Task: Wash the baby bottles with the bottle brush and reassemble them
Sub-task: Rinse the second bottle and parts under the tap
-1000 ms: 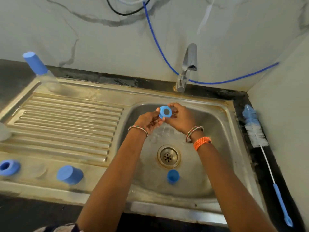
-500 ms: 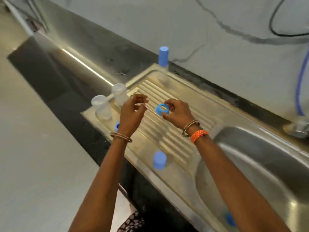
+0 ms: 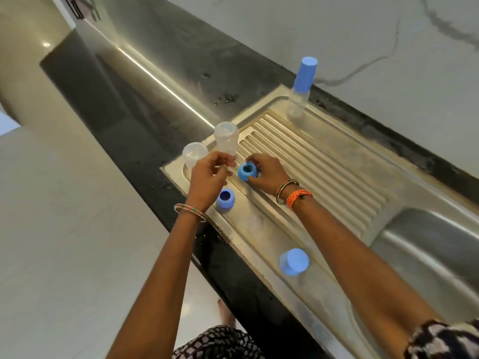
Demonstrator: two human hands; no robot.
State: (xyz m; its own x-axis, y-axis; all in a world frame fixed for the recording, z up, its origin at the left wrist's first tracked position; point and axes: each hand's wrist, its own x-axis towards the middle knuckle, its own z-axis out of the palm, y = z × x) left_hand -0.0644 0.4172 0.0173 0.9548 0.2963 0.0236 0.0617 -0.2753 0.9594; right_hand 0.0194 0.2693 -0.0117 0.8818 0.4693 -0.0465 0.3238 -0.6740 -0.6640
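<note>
My right hand (image 3: 267, 172) grips a blue screw ring (image 3: 247, 172) and holds it down at the left end of the ribbed drainboard (image 3: 318, 161). My left hand (image 3: 208, 177) hovers just left of the ring with its fingers loosely curled, and I see nothing in them. Two clear open bottles stand right behind the hands, one (image 3: 195, 156) at the corner and one (image 3: 226, 139) beside it. A second blue ring (image 3: 225, 199) lies under my left wrist. A blue cap (image 3: 294, 261) sits nearer on the steel rim.
A capped bottle (image 3: 302, 84) stands upright at the drainboard's far edge by the wall. The sink basin (image 3: 427, 244) opens at the right. Dark wet countertop (image 3: 160, 104) runs off to the left, and the floor lies below its edge.
My view swung from the basin to the drainboard. Both hands left the tap stream, and my right hand carried the blue ring down to the drainboard's left end, while the left hand let go of it.
</note>
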